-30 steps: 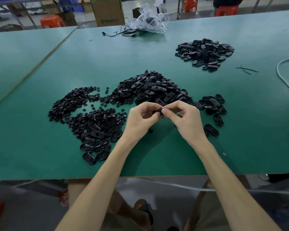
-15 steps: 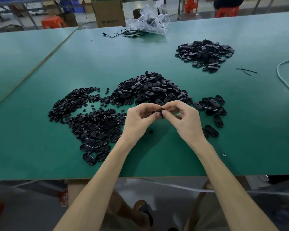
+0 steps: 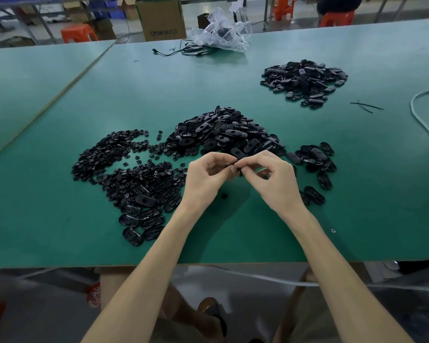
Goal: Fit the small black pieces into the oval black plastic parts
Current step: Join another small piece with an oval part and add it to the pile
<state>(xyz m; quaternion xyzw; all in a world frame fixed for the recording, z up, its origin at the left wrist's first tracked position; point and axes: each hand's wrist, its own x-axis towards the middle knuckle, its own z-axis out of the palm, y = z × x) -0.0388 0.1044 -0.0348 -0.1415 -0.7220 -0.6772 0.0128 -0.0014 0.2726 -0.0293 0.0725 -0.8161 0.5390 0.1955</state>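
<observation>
The desk point(image 3: 60, 100) has a matt green top, smooth looking, with a raw brownish wood edge along the front. The oval parts point(image 3: 223, 131) are black plastic, fairly glossy, catching little highlights. The small pieces point(image 3: 104, 154) are black plastic too, duller but still a bit shiny. At the back there's a crinkly clear plastic bag point(image 3: 221, 30), a plain brown cardboard box point(image 3: 161, 19), and orange plastic stools point(image 3: 78, 33).

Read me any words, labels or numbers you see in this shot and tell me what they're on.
Cardboard box beyond the far table edge: one line of dark print, mirrored or blurred, looks like "OTOR" plus unreadable characters.
Oval black parts, small black pieces, green table: no readable text.
</observation>
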